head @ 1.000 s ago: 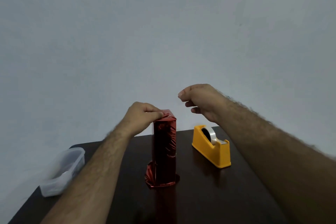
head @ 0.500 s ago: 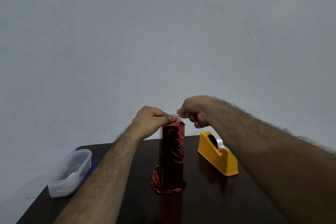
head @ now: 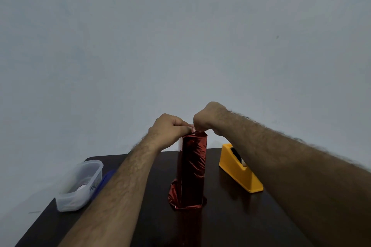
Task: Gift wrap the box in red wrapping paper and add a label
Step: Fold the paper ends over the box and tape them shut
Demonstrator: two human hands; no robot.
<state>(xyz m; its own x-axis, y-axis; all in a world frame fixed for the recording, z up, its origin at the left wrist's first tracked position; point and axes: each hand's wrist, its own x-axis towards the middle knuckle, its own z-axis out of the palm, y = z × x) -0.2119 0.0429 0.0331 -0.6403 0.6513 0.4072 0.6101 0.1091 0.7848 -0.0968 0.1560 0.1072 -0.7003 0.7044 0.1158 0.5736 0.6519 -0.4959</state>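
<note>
No writing can be read on anything. The dark wooden table (head: 230, 226) has bare surface in front of the tall box wrapped in shiny red foil paper (head: 192, 168), which stands upright mid-table with crumpled paper at its foot. A translucent plastic tub (head: 80, 184) sits at the left edge; a yellow tape dispenser (head: 239, 170) stands right of the box. At the box top, the left hand (head: 170, 128) and right hand (head: 208, 118) meet with curled fingers pinching the folded paper.

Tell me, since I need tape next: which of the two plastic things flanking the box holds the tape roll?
The yellow dispenser, right of the red box, with a roll in its slot. The clear tub on the left holds no roll that I can see.
</note>
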